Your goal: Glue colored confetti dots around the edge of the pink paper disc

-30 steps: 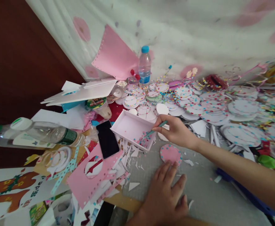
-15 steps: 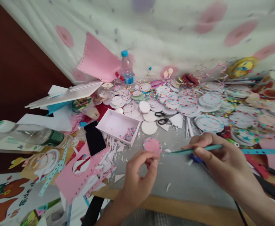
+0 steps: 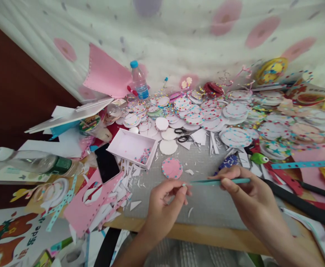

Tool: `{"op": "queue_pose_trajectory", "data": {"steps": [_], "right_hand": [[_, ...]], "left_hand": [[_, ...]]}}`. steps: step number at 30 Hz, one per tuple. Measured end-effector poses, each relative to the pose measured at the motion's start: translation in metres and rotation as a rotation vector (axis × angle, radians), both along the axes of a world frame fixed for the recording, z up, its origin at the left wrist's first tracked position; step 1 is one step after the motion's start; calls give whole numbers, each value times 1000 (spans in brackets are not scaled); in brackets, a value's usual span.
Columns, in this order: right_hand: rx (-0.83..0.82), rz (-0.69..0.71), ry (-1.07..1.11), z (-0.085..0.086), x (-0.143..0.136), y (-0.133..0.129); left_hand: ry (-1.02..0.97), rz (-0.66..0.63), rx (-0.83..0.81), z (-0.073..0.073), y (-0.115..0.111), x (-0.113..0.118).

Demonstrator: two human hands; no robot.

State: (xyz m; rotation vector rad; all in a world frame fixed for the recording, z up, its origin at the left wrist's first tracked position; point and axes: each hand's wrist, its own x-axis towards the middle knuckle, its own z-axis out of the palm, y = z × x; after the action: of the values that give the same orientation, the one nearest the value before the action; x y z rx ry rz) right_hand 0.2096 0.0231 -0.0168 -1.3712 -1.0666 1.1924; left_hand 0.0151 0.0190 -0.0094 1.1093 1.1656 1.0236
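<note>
My right hand (image 3: 243, 193) grips a pair of teal tweezers (image 3: 239, 181), which lie nearly level and point left. Their tips reach the fingertips of my left hand (image 3: 168, 202). Thumb and forefinger of that hand are pinched on a small teal dot (image 3: 184, 185); its exact shape is too small to tell. Just beyond the left hand, a pink disc (image 3: 172, 168) edged with small blue dots lies flat on the grey mat (image 3: 204, 207). Behind it stands a shallow white box (image 3: 123, 144) with tiny pink and blue dots (image 3: 145, 155) heaped in one corner.
Black-handled scissors (image 3: 183, 138), plain white discs (image 3: 168, 147) and heaps of dotted discs (image 3: 236, 137) fill the back. Left are a phone (image 3: 107, 163), paper scraps and a large bottle (image 3: 48, 163). A small water bottle (image 3: 139, 81) stands behind; a black-handled tool (image 3: 298, 204) lies right.
My right hand has brought the tweezers left, up to the left fingertips. The left hand has drawn off the pink disc, which now shows whole. The whole view has shifted somewhat.
</note>
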Motion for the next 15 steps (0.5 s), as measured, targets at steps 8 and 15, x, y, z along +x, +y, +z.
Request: {"op": "queue_pose_trajectory", "data": {"steps": [8,15], "right_hand": [[85,49,-107,15,-6,2],[145,48,-144,16,-8,-1]], "left_hand": [[0,-15,-29,2,-1,-5],[7,-49,-71,3,0,-5]]}}
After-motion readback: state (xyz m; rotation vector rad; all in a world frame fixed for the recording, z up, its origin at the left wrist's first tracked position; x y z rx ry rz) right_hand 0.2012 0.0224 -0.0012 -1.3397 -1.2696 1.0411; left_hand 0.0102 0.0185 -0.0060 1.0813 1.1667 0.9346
